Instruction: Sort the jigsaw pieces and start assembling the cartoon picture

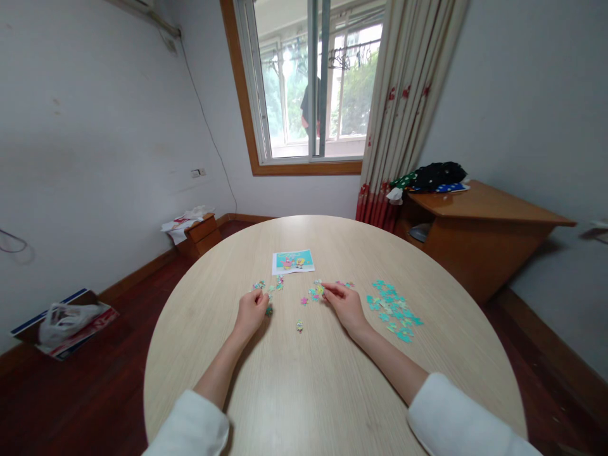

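My right hand (346,305) pinches a small yellow jigsaw piece (320,290) between thumb and fingers, just above the table. My left hand (253,309) is closed, its fingers curled beside a few multicoloured pieces; whether it holds one is hidden. Between the hands lie a pink piece (304,301) and, nearer me, a small yellowish piece or joined pair (299,326). Behind the hands rests a picture card (293,261) with a pink and a yellow cartoon figure on turquoise. To the right of my right hand spreads a loose heap of turquoise pieces (392,309).
The round pale wooden table (285,392) fills the middle. A brown desk (479,215) with dark cloths (439,176) stands at right. On the left are a small wooden cabinet (203,234) and a box with a plastic bag (66,320) on the floor. Beyond the window, a person is partly visible.
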### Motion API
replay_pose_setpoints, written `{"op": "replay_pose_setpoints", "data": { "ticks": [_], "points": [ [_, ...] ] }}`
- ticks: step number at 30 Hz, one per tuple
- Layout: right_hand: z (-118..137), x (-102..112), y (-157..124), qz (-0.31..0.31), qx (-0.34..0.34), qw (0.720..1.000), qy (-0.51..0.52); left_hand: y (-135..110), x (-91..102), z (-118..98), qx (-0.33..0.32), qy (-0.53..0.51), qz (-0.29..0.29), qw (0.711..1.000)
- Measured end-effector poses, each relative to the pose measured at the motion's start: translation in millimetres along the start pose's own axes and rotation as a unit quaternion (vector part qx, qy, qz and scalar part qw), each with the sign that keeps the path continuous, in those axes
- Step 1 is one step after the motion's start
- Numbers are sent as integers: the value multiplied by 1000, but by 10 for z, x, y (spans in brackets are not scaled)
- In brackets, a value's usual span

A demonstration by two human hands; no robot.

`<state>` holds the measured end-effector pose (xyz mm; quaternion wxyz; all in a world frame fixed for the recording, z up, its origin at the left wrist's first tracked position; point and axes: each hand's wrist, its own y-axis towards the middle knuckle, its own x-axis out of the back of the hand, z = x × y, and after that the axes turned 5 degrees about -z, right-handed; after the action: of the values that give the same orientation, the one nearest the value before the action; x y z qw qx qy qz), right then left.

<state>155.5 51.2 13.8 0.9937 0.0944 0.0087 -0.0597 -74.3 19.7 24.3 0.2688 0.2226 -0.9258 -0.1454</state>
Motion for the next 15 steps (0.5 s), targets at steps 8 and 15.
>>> {"op": "replay_pose_setpoints", "data": {
  "ticks": [8, 15],
  "points": [
    [0, 1, -3, 7, -22, 1000, 20, -6, 7, -14, -4, 4, 0, 1000],
    [6, 5, -1, 14, -28, 999, 34, 3, -6, 17, -10, 8, 2, 1000]
  ]
}}
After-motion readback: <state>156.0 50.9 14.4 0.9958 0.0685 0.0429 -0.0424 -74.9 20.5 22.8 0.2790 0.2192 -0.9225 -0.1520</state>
